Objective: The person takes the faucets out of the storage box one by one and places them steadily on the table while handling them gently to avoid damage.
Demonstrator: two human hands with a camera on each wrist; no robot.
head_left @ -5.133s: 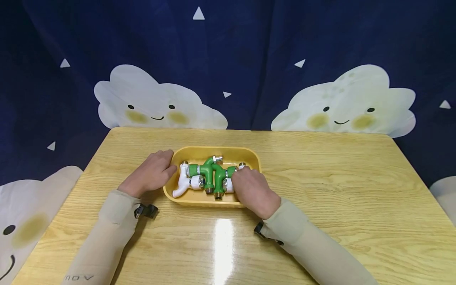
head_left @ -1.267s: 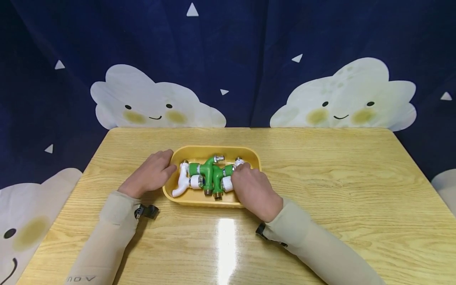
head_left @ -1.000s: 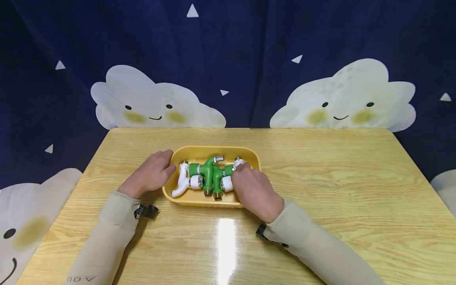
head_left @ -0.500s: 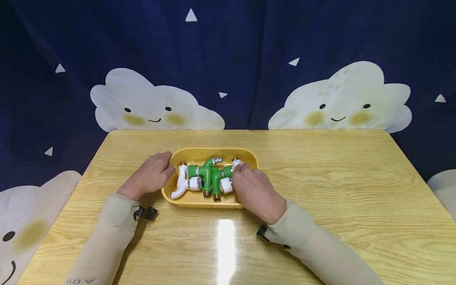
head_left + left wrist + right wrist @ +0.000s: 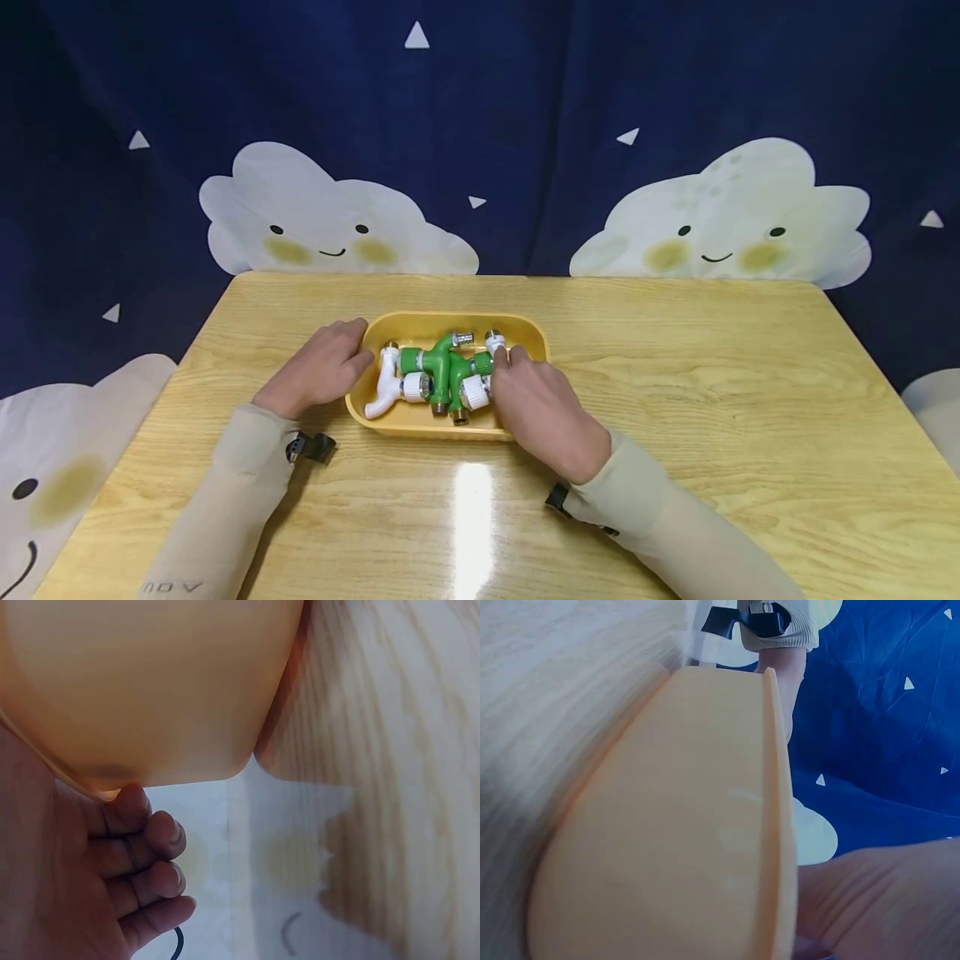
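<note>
A yellow plastic bin (image 5: 442, 432) holds several taps. A white tap (image 5: 388, 387) lies at its left end, and two green taps, one (image 5: 438, 375) beside the other (image 5: 456, 387), lie in the middle. My right hand (image 5: 543, 408) reaches over the bin's near right rim and grips a second white tap (image 5: 495, 342); only its threaded end and ribbed knob show, and the fingertips are hidden. My left hand (image 5: 322, 367) holds the bin's left rim; in the left wrist view its fingers (image 5: 154, 881) curl outside the wall, with the thumb out of sight.
The bin stands on a light wooden table (image 5: 712, 400). Behind the table hangs a dark blue curtain (image 5: 517, 125) with cloud prints. A black wrist camera (image 5: 311, 448) sits at the left cuff, another (image 5: 558, 497) at the right.
Within the bin, the right-hand white tap has shifted left and tilted, its threaded end swinging left and its knob lowering slightly. My right hand moved with it; my left hand stays at the rim.
</note>
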